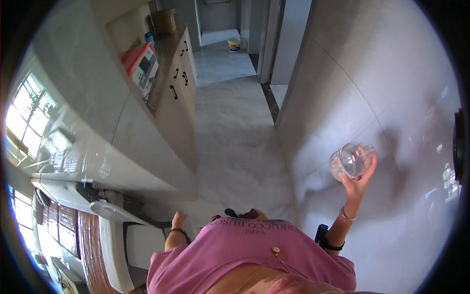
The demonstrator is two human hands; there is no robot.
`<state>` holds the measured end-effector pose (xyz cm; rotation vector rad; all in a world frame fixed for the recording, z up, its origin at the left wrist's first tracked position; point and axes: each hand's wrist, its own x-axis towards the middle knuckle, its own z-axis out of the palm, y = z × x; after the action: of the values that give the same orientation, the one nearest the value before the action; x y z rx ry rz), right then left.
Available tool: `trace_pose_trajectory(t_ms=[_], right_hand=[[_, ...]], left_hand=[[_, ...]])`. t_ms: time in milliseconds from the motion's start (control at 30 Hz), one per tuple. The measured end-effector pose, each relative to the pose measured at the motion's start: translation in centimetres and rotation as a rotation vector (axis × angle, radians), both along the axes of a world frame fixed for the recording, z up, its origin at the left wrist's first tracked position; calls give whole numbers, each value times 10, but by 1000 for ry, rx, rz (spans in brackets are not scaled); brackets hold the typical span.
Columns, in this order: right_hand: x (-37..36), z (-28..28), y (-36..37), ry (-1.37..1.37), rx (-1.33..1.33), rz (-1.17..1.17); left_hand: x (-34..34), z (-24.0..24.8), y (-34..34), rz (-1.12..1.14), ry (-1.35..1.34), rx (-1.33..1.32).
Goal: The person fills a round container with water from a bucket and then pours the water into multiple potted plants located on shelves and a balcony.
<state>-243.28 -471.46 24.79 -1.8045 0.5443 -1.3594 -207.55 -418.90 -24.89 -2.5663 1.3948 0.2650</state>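
My right hand (pixel 359 180) is raised to the right and grips a clear glass jar (pixel 349 160), tilted on its side close to the grey wall. A bracelet and a dark band sit on that arm. My left hand (pixel 178 220) hangs low at my side with loose fingers and holds nothing; it is near the edge of a white appliance (pixel 117 230). My pink shirt fills the lower middle of the view.
A wooden cabinet (pixel 177 93) with dark handles runs along the left, with a red and white box (pixel 142 63) on its counter. A grey tiled floor (pixel 235 137) leads down a corridor to a small bucket (pixel 234 44). Grey wall (pixel 372 88) stands on the right.
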Motion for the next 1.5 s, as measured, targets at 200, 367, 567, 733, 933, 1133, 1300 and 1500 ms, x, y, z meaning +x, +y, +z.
trace_pose_trajectory(t_ms=[200, 367, 567, 733, 933, 1133, 1300, 1500], right_hand=[[126, -4, -98, -72, 32, 6], [204, -4, -187, 103, -117, -182], [321, -7, -304, 54, -156, -237], [445, -2, -402, 81, -198, -93], [579, -11, -502, 171, -242, -162], [721, -2, -585, 69, -105, -142], [819, -2, -659, 69, -55, -131], [932, -29, -757, 159, -133, -169]], left_hand=[[239, 12, -281, -387, -345, 659], [326, 74, -444, 342, 690, -412], [360, 143, -463, 991, 1266, -693], [397, 154, -456, 1072, 849, -122], [515, 17, -457, 1222, 984, -369], [739, 29, -646, 1222, 976, -172], [911, 41, -842, 686, 906, -393], [1019, 112, -1031, 415, 848, -334]])
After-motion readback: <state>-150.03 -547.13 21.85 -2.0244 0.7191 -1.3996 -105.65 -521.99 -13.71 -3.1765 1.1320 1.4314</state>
